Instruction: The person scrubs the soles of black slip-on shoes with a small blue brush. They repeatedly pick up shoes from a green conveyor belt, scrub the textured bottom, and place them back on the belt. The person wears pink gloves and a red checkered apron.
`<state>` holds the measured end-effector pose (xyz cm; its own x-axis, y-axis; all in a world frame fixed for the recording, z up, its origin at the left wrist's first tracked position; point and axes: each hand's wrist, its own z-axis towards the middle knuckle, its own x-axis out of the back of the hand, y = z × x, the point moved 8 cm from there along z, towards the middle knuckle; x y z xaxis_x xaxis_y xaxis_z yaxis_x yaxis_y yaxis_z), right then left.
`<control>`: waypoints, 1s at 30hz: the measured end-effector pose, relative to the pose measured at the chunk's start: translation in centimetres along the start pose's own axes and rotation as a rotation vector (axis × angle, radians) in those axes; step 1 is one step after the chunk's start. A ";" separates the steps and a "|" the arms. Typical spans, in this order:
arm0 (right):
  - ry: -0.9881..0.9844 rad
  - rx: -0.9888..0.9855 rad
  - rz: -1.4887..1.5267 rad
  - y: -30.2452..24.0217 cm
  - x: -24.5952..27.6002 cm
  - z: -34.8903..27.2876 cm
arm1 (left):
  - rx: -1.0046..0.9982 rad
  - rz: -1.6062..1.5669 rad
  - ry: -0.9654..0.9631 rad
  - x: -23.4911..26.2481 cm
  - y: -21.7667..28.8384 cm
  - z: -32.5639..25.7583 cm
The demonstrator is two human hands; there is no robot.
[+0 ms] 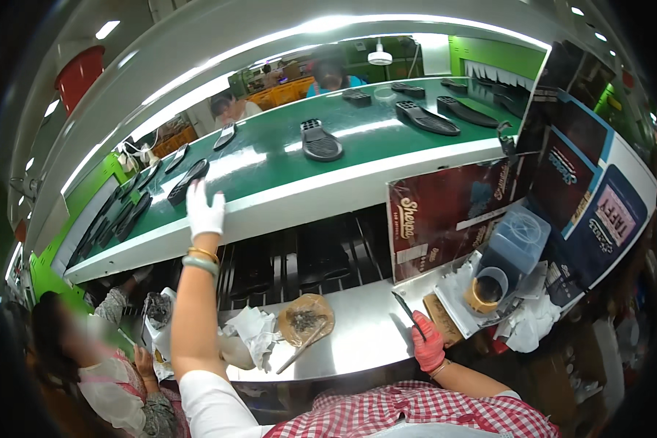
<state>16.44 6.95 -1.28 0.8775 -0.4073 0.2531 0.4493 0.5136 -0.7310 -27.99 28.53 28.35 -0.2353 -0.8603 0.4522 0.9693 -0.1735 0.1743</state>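
Note:
My left hand (206,208), in a white glove, stretches up to the green conveyor belt (259,179). Its fingertips meet the near end of a black shoe sole (190,179), with the thumb held apart. Lower right, my right hand (428,344) wears a pinkish-red glove and is closed around a thin black brush-like tool (403,305), its tip pointing up and left over the metal worktop (365,328). Beside that hand lies a brown block (443,320). Farther along the belt sits another black sole (320,141), tread side up.
More soles (427,118) lie along the belt. On the worktop are a round brown dish (306,319) with a stick across it, and crumpled white cloth (254,332). A translucent blue container (520,237) and a cup (487,290) stand right, near cardboard panels (456,219). A co-worker (113,379) sits left.

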 end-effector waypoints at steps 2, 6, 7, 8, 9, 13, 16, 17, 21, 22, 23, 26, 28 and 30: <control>0.006 -0.017 -0.022 0.7 -0.6 0.1 | 0.307 0.263 -0.187 -0.9 -7.3 1.8; -0.021 0.002 -0.097 1.3 -0.8 -0.1 | 0.475 0.339 -0.462 -1.7 -13.3 4.0; -0.028 0.008 -0.127 1.4 -0.9 -0.2 | 0.507 0.286 -0.496 -2.1 -14.4 4.1; -0.040 -0.012 -0.134 1.6 -1.0 -0.2 | 0.508 0.266 -0.510 -2.7 -15.6 4.4; -0.050 -0.031 -0.131 1.8 -1.2 -0.2 | 0.510 0.247 -0.516 -3.0 -17.0 4.6; -0.062 -0.021 -0.216 1.4 -1.3 0.0 | 0.561 0.204 -0.691 -4.9 -18.1 5.0; -0.063 -0.017 -0.212 1.0 -1.5 0.0 | 0.464 0.235 -0.745 -5.9 -18.3 5.2; -0.076 -0.014 -0.239 1.0 -1.4 0.0 | 0.469 0.169 -0.722 -6.0 -18.7 5.1; -0.111 -0.052 -0.205 1.2 -1.7 0.1 | 0.500 0.185 -0.598 -4.8 -18.2 5.7; -0.109 -0.041 -0.210 1.0 -1.6 0.1 | 0.442 0.199 -0.518 -5.3 -19.5 6.0; -0.101 -0.016 -0.242 0.6 -1.4 0.1 | 0.479 0.176 -0.505 -5.5 -18.8 6.2; -0.102 0.028 -0.299 0.4 -1.3 0.2 | 0.463 0.141 -0.473 -5.5 -17.9 6.5; -0.128 0.013 -0.263 0.7 -1.9 0.4 | 0.539 -0.086 -0.351 -3.9 -22.2 6.1; -0.110 -0.011 -0.278 0.5 -1.8 0.6 | 0.716 -0.417 -0.252 -3.2 -22.2 5.2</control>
<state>15.23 8.38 -1.75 0.7345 -0.4465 0.5110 0.6733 0.3852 -0.6311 -49.13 37.65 27.62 -0.6525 -0.6472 0.3941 0.5419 -0.0350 0.8397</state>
